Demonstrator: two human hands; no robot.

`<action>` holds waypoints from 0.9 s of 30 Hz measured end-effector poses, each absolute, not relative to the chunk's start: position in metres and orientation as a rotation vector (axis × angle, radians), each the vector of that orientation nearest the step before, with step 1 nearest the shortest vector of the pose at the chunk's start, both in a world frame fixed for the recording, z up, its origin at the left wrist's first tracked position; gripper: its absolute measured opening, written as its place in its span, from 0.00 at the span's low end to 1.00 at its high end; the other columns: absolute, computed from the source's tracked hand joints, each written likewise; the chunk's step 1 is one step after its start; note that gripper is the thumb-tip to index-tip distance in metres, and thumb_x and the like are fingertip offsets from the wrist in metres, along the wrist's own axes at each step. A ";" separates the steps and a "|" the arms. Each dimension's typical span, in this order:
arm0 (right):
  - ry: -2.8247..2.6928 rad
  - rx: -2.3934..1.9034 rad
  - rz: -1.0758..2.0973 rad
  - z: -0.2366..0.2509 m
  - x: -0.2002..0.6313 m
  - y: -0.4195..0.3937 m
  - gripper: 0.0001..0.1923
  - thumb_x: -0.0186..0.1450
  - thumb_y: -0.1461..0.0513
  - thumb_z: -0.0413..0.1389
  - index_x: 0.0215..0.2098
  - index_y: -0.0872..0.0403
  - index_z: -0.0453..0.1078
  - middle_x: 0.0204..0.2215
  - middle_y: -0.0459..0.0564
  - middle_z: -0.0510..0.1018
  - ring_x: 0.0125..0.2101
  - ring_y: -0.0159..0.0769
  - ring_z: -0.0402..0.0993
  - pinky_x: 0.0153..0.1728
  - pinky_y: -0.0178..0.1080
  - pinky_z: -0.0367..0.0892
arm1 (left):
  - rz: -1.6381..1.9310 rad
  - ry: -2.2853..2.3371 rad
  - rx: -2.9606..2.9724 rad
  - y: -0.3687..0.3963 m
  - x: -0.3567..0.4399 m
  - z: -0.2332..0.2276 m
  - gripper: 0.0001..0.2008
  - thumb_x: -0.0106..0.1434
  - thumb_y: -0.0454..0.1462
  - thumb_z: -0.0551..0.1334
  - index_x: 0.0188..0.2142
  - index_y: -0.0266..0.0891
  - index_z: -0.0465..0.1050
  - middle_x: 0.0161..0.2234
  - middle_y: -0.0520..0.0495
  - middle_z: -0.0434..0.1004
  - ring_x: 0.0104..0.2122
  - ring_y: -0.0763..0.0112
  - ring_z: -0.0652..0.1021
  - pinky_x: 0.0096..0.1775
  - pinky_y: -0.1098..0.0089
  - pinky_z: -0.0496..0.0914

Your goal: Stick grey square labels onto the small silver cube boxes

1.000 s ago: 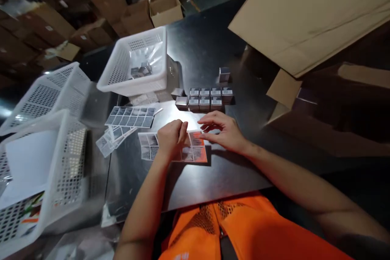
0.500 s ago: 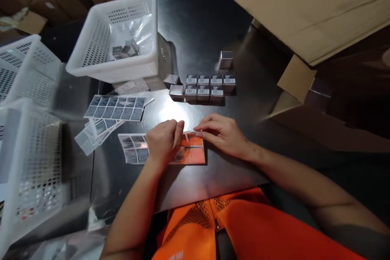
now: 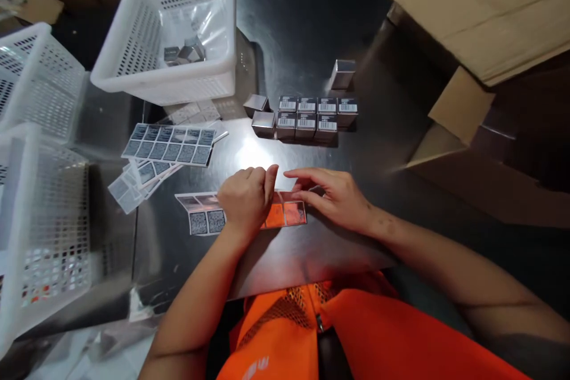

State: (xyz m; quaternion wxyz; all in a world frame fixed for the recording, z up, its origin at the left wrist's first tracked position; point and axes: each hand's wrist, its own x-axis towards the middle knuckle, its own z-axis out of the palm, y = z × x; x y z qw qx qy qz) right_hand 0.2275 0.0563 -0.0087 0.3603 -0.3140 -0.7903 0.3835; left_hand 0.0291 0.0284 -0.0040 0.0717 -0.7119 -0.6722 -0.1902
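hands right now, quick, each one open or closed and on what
Left hand: curled shut, pressing on the sticker sheet; what its fingertips pinch cannot be told.
Right hand: open, fingers flat, fingertips on the sheet's orange end.

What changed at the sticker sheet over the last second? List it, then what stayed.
The head camera tilted down, so everything sits higher in view. The left hand stays pressed on the sticker sheet; the right hand shifted slightly, its fingertips still at the sheet's orange end. No clear new grip or release. The small boxes, spare sheets and white basket lie as before.
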 end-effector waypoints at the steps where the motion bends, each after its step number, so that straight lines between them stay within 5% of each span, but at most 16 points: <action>1: -2.048 -0.825 0.975 -0.010 0.227 0.056 0.15 0.71 0.62 0.58 0.55 0.50 0.75 0.38 0.46 0.84 0.35 0.33 0.82 0.42 0.35 0.76 | -0.573 -2.019 -2.138 0.028 0.029 -0.004 0.33 0.76 0.51 0.41 0.20 0.40 0.65 0.18 0.47 0.65 0.22 0.69 0.63 0.28 0.64 0.47; 7: -2.181 -0.797 0.796 -0.011 0.227 0.050 0.09 0.73 0.61 0.56 0.46 0.55 0.77 0.35 0.48 0.85 0.34 0.34 0.82 0.37 0.33 0.75 | -0.510 -2.240 -2.088 0.032 0.027 -0.007 0.31 0.74 0.52 0.44 0.19 0.40 0.62 0.17 0.49 0.61 0.18 0.71 0.58 0.27 0.67 0.44; 11: -2.162 -0.642 0.695 -0.002 0.230 0.049 0.10 0.74 0.59 0.54 0.39 0.51 0.77 0.42 0.50 0.83 0.43 0.36 0.80 0.46 0.38 0.75 | -0.390 -2.368 -2.088 0.037 0.025 -0.008 0.27 0.73 0.49 0.49 0.20 0.39 0.65 0.17 0.49 0.62 0.18 0.71 0.57 0.28 0.67 0.45; 14: -1.966 -0.746 0.427 0.001 0.242 0.066 0.08 0.73 0.57 0.57 0.46 0.46 0.77 0.46 0.51 0.78 0.47 0.40 0.77 0.50 0.44 0.74 | -0.358 -2.421 -2.082 0.040 0.020 -0.007 0.25 0.73 0.48 0.50 0.22 0.40 0.69 0.17 0.48 0.65 0.19 0.70 0.60 0.29 0.67 0.45; 18: -2.022 -1.026 0.041 -0.011 0.260 0.103 0.32 0.71 0.61 0.58 0.70 0.41 0.56 0.57 0.55 0.75 0.62 0.53 0.65 0.63 0.61 0.59 | -0.381 -2.424 -2.079 0.041 0.014 -0.004 0.24 0.72 0.48 0.51 0.24 0.40 0.70 0.19 0.46 0.71 0.20 0.67 0.65 0.29 0.67 0.47; 21: -2.200 -1.181 0.014 -0.024 0.264 0.116 0.46 0.69 0.67 0.58 0.75 0.46 0.36 0.61 0.59 0.73 0.66 0.57 0.58 0.64 0.68 0.52 | -0.376 -2.410 -2.111 0.040 0.014 -0.001 0.24 0.72 0.48 0.50 0.24 0.40 0.70 0.20 0.45 0.72 0.20 0.66 0.68 0.29 0.67 0.47; 27: -2.118 -1.152 0.072 -0.033 0.261 0.114 0.54 0.66 0.65 0.62 0.75 0.48 0.28 0.44 0.54 0.77 0.47 0.51 0.73 0.56 0.60 0.65 | -0.485 -2.463 -2.233 0.039 0.017 0.001 0.23 0.71 0.48 0.52 0.25 0.40 0.74 0.20 0.45 0.74 0.22 0.64 0.73 0.29 0.66 0.52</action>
